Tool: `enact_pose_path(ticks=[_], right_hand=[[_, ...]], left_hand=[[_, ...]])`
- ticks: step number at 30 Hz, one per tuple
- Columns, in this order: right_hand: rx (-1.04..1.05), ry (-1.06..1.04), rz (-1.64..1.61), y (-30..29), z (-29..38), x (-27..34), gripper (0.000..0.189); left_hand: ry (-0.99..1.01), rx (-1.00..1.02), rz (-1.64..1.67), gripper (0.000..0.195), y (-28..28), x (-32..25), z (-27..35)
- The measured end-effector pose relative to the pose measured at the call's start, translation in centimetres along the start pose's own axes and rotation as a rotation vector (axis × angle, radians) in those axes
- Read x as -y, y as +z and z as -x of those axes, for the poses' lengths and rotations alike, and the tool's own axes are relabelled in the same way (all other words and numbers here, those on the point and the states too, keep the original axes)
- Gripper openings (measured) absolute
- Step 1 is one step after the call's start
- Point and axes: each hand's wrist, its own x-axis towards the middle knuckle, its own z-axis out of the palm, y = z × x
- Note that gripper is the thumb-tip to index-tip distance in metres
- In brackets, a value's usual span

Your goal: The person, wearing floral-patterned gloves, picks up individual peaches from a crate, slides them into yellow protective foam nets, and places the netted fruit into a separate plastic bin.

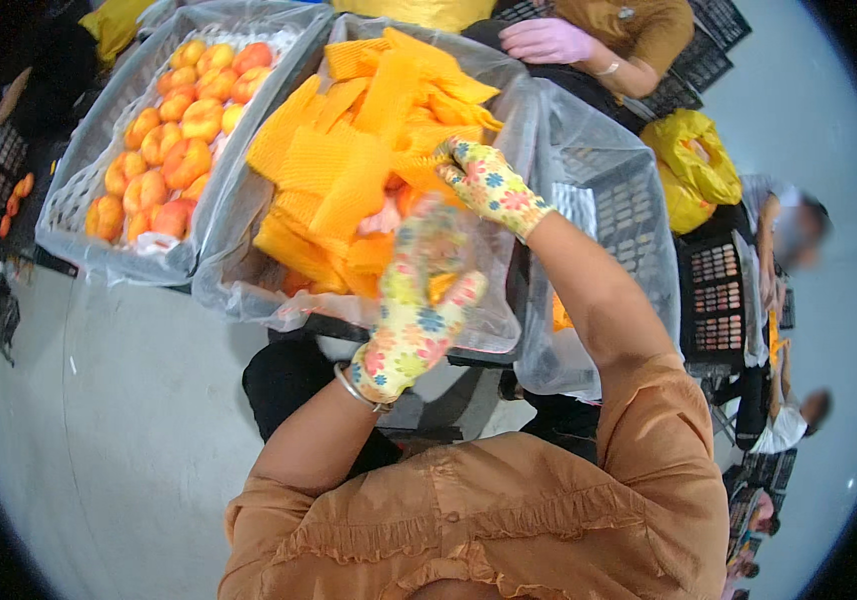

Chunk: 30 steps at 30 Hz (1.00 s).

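Note:
A plastic-lined crate (500,315) in front of me holds a heap of orange foam-net sleeves (353,172), with parts of fruit showing among them. My right hand (494,186), in a flower-patterned glove, pinches an orange net sleeve at the heap's right side. Lower and nearer to me, my left hand (415,319) wears a matching glove and hovers over the crate's near part. Its fingers are blurred by motion and its thumb stands apart. Something orange shows between thumb and fingers, but whether the hand holds it is unclear.
Left of the heap, a lined crate (68,217) contains peach-like orange fruit (166,150). On the right stands another lined crate (601,187). A co-worker's pink-gloved hand (548,40) is at the top. Yellow bags (691,169) and a tray of fruit (715,292) lie further right.

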Motion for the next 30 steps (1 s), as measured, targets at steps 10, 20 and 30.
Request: enact_pose_path(ticks=[10,20,30], right_hand=[[-0.034,-0.213,-0.684,-7.2,12.7,7.3,0.028],[-0.308,-0.216,-0.952,-6.4,15.4,7.0,0.023],[0.182,-0.404,-0.966,-3.6,8.3,7.1,0.027]], left_hand=[[0.106,0.165,0.068,0.062,-1.6,-0.5,0.5],[-0.217,0.146,0.225,0.048,-1.8,0.4,2.2],[-0.154,0.526,-0.243,0.045,-4.6,2.6,2.9]])
